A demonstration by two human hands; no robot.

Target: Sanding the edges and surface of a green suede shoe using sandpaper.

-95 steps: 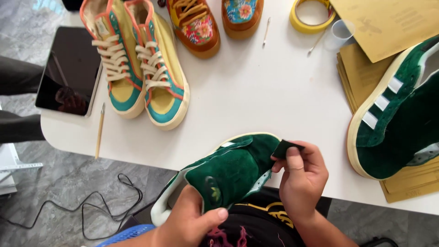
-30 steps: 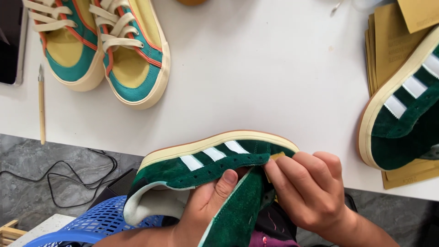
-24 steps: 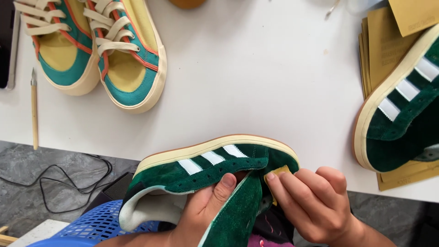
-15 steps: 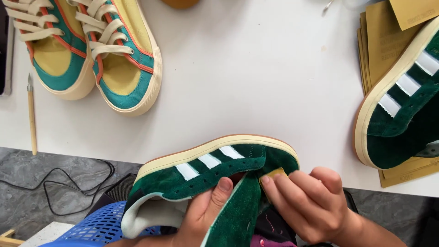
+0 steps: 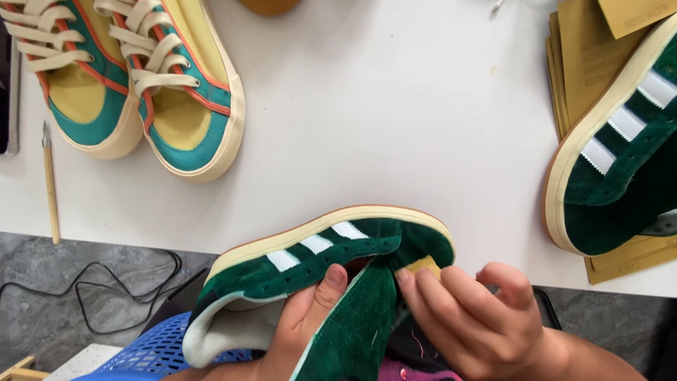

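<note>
**Green suede shoe held at near table edge, lying on its side**

Green suede shoe (image 5: 331,261) sits at the near edge of the white table (image 5: 381,120), partly overhanging toward the person. Long axis runs left-right, slightly tilted: heel end low-left, toe end up-right. It's rolled on its side, cream sole facing away from the person, white side stripes facing up, opening toward the body.

Left hand (image 5: 303,324): closed on the shoe, thumb pressed on the upper just below the stripes, rest of the fingers hidden under the tongue flap.

Right hand (image 5: 472,317): fingers curled narrow, fingertips pinching a small tan pad (image 5: 425,266) against the inside of the shoe near the toe end. Can't tell what the pad is made of.

Around it:
- second green shoe (image 5: 620,148) at right, on a stack of tan sheets (image 5: 582,63)
- pair of teal-and-yellow laced sneakers (image 5: 134,77) top left
- thin wooden-handled tool (image 5: 50,183) at the left edge
- blue basket (image 5: 141,353) and black cable (image 5: 92,289) below the table
</note>
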